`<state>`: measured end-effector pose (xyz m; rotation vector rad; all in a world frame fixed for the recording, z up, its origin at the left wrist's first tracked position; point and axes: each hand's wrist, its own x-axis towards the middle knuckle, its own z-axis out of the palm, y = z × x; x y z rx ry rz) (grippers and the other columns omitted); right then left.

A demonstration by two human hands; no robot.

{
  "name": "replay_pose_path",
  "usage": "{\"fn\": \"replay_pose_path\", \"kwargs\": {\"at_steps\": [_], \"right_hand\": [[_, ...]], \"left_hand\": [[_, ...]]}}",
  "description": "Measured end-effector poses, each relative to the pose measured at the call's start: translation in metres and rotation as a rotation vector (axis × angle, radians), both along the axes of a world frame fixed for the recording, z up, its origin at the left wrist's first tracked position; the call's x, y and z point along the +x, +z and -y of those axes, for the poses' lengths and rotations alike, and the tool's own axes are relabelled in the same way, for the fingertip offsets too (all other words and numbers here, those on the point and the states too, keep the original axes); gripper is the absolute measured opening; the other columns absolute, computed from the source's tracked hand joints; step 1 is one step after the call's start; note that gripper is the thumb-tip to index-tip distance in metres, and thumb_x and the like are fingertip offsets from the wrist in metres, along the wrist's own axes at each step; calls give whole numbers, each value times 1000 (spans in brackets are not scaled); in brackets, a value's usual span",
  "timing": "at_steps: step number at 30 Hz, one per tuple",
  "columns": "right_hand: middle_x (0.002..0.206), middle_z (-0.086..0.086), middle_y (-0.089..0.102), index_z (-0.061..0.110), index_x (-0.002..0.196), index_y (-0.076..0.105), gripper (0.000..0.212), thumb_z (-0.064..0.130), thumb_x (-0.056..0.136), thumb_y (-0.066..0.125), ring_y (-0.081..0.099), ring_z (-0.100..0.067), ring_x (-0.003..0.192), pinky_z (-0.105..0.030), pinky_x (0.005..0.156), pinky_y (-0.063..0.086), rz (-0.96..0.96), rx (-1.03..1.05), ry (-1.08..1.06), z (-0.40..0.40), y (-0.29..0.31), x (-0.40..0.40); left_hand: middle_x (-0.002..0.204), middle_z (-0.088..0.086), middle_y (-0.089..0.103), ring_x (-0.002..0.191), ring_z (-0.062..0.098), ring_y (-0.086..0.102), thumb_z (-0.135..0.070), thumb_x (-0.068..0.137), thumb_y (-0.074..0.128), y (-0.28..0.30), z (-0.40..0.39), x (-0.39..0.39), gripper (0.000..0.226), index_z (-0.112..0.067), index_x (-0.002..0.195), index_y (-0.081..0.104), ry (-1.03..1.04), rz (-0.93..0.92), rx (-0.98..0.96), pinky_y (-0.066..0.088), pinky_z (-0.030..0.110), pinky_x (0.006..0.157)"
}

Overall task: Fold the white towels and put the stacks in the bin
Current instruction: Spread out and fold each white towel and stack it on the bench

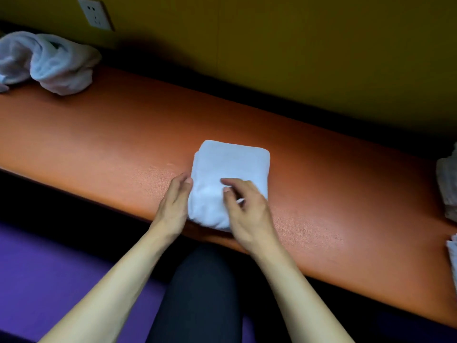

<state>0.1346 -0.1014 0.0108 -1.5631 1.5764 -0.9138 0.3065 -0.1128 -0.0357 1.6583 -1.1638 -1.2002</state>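
Our left hand (176,201) flat vs folded towel (230,167) side, fingers straight, right hand (243,209) on top, grip loosely curled, orange tabletop (99,134), crumpled towels (47,60) far left.

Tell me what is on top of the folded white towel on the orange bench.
On the folded white towel rests the right hand, fingers loosely curled. The left hand touches its left edge. The orange padded bench lies beneath; the near right corner is covered.

My right hand (247,209) hides the folded towel's (230,169) near corner; the crumpled towels (47,60) run off the left edge; pale cloth (448,184) is cut at the right.
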Motion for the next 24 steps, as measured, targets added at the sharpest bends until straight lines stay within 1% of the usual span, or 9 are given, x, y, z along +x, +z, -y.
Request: {"fn": "replay_pose_path", "kwargs": {"at_steps": [2,4,6,8,11,14,17,21,24], "right_hand": [[100,3,58,26,116,66,23,23,95,59,60,-9,87,-27,81,49,-103,-70,-245,0,-7,-26],[107,-1,56,26,122,58,30,30,93,58,59,-23,98,-36,86,49,-211,61,-377,0,-20,-47],[121,-4,58,23,129,51,40,40,93,58,59,-25,108,-36,93,48,-117,286,-382,0,-29,-55],[124,-4,61,21,129,53,45,48,93,57,61,-23,110,-38,97,49,5,387,-346,1,-32,-53],[107,-1,71,16,112,64,37,46,91,64,68,-22,100,-39,93,55,227,466,-354,1,-29,-53],[96,-4,79,12,105,71,35,39,83,75,75,-25,91,-46,90,59,546,584,-387,-7,-22,-63],[94,-3,79,11,100,73,21,28,87,74,75,-24,90,-41,86,60,580,522,-404,-19,-9,-78],[89,2,78,14,96,73,11,24,90,70,73,-15,81,-22,62,55,574,408,-432,-44,19,-106],[93,1,78,16,100,73,15,27,91,69,73,-14,83,-21,61,53,535,364,-428,-69,37,-138]], "left_hand": [[141,-7,56,132,14,51,-55,94,54,7,0,-5,60,-26,146,46,-25,113,46,40,36,111],[145,-3,53,134,21,49,-53,84,62,11,-2,-12,73,-25,148,40,-76,272,81,40,44,112],[144,2,51,133,27,46,-41,83,69,11,-2,-20,75,-22,149,38,-72,375,101,40,47,110],[137,5,55,127,29,51,-31,83,71,13,1,-26,68,-20,144,43,-27,402,124,43,45,106],[120,0,67,101,23,66,-22,83,71,22,-1,-29,44,-23,125,55,113,224,197,55,36,81],[109,-1,68,85,17,68,-16,85,71,32,-7,-32,39,-22,120,56,199,10,258,50,28,60],[112,6,71,86,26,72,-15,85,71,46,-11,-46,41,-25,122,56,195,-98,258,52,30,62],[110,5,70,84,20,73,-12,88,68,70,-28,-76,45,-24,129,54,126,-113,212,52,28,59],[114,5,70,91,21,73,-12,90,67,83,-46,-103,44,-26,130,54,54,-134,176,54,29,61]]}}
